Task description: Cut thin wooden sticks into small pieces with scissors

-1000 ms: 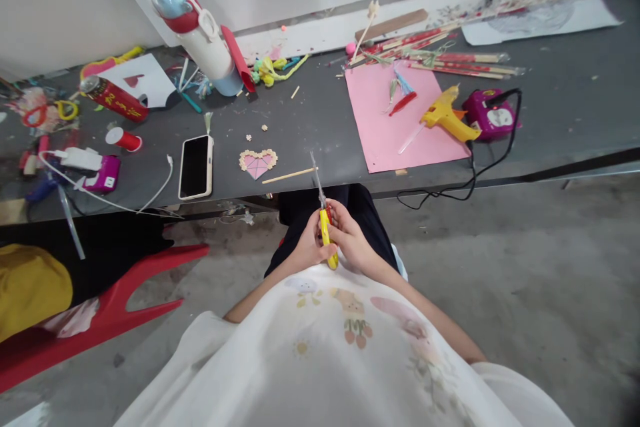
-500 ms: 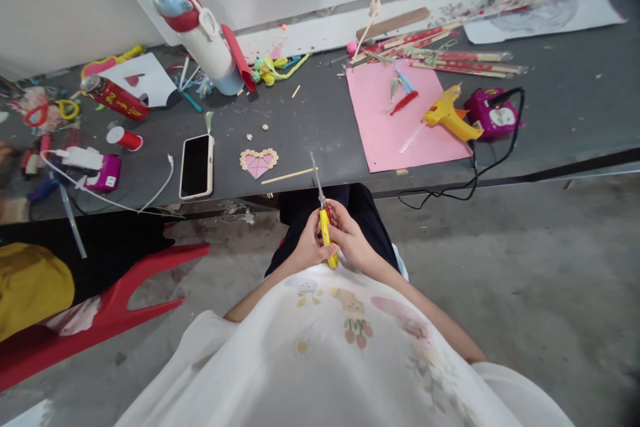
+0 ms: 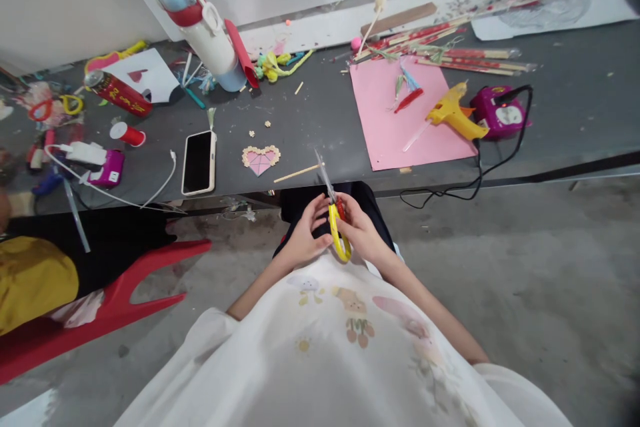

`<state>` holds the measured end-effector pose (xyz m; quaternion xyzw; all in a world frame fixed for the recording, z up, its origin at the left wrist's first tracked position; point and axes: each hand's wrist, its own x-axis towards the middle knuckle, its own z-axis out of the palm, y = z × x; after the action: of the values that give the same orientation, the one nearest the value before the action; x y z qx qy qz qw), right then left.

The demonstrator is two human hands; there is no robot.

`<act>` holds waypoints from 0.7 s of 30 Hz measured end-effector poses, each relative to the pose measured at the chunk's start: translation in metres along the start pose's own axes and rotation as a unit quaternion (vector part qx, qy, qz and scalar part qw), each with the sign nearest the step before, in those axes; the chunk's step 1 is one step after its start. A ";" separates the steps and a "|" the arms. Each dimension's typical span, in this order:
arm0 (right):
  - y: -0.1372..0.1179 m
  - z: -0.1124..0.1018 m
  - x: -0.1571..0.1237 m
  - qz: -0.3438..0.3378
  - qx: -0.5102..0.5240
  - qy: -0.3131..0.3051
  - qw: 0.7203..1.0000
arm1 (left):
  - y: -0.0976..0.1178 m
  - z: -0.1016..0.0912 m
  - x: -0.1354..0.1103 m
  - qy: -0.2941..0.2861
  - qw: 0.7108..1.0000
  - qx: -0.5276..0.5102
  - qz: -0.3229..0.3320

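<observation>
My right hand is closed around a pair of scissors with yellow and red handles. The blades point away from me, and their tips overlap the right end of a thin wooden stick at the table's front edge. Just left of the handles is my left hand, fingers apart and curved, with nothing visible in it; the thumb is close to the yellow handle. Left of the stick lies a pink paper heart with dark lines and a border of small pale pieces. Two small pale pieces sit behind it.
A phone, thread spool, red can and bottle stand or lie leftward. Rightward, a yellow glue gun rests on pink paper, beside a purple box. Another person's yellow garment shows at left.
My left hand has come off the scissors and its fingers have spread. The scissors have turned, showing the yellow handle loop. The wooden stick has shifted slightly right.
</observation>
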<state>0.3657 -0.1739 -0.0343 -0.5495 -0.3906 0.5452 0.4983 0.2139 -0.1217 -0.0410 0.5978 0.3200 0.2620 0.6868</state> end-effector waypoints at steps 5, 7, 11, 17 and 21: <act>-0.011 -0.012 -0.006 0.020 -0.083 -0.032 0.996 | 0.043 -0.022 0.000 0.166 0.914 0.337 0.151; -0.016 -0.013 -0.009 0.033 -0.096 -0.047 0.994 | 0.057 -0.029 0.002 0.202 0.846 0.451 0.200; -0.025 -0.009 -0.014 0.048 -0.121 -0.081 0.988 | 0.065 -0.036 0.010 0.221 0.776 0.558 0.193; -0.028 -0.002 -0.017 0.059 -0.127 -0.095 0.986 | 0.059 -0.036 0.014 0.204 0.819 0.512 0.161; -0.029 0.000 -0.017 0.056 -0.124 -0.102 0.985 | 0.057 -0.038 0.013 0.205 0.840 0.479 0.150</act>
<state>0.3674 -0.1848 -0.0028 -0.5696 -0.4727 0.5730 0.3518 0.1953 -0.0789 0.0110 0.8257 0.4456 0.2921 0.1855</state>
